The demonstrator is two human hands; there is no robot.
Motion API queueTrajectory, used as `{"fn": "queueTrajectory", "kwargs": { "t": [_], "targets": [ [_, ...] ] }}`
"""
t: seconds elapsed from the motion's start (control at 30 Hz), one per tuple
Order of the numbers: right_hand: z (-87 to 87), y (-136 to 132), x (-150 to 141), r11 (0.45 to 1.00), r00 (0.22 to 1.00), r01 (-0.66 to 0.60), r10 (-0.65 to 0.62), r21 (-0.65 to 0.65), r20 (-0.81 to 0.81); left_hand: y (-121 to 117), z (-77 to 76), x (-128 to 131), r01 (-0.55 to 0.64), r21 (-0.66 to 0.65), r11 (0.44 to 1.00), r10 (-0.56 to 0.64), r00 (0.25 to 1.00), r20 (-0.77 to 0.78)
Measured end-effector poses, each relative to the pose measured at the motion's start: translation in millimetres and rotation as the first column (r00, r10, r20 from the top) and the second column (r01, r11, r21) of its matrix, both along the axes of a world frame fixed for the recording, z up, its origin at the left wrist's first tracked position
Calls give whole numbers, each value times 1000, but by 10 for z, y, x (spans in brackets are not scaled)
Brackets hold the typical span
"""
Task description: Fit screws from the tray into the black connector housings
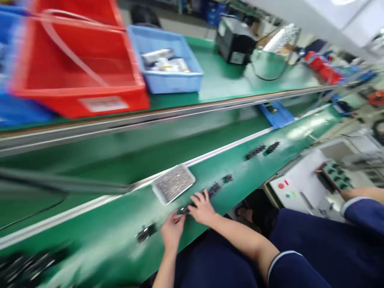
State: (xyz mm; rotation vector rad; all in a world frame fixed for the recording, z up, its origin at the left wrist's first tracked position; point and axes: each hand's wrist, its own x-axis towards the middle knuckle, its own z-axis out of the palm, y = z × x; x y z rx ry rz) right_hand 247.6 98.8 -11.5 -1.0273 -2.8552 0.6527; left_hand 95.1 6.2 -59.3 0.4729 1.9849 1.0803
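My left hand (173,229) pinches the near end of a small black part (184,210) on the green bench. My right hand (203,209) has its fingertips on the same part's other end. Motion blur hides its details. Just beyond my hands, a clear shallow tray (174,184) holds many tiny metal pieces. To the left of my left hand lies a black part with shiny metal (145,234). Past my right hand, a cluster of black parts (215,190) and one small black piece (228,178) rest in a line.
More black parts (255,152) lie farther right; dark parts (28,266) sit at lower left. Above the bench, a shelf (168,110) carries a red bin (81,72), a blue bin (175,82) and a black box (235,40). At right, a co-worker's arm (364,194) reaches over a white machine (303,180).
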Motion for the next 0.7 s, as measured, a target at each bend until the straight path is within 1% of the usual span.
{"fn": "queueTrajectory", "kwargs": {
  "t": [0.07,0.17,0.3,0.37,0.43,0.53,0.6,0.7],
  "targets": [
    [-42,27,32,1000,1000,3,-3,6,0,29,-83,-28,-73,-51,996,76,995,62],
    [-76,8,78,999,1000,9,-8,32,-12,3,-108,-17,-100,-76,992,107,989,100],
    [-121,1,99,996,1000,3,-3,84,-6,-53,-120,40,-129,-2,992,129,988,89],
    [-115,14,96,996,1000,-1,1,91,-1,-72,-114,72,-139,32,990,136,987,88],
    [-78,16,91,998,1000,6,-6,63,3,-100,-73,111,-121,72,990,116,990,79],
    [-44,15,88,999,999,46,-46,3,-7,-125,-8,172,-65,147,987,58,997,51],
    [-86,31,82,997,997,74,-73,3,-34,-99,-18,186,-42,160,986,34,998,53],
    [-195,54,65,996,995,74,-70,53,-70,-24,-83,163,-104,151,983,94,993,69]
  ]
}}
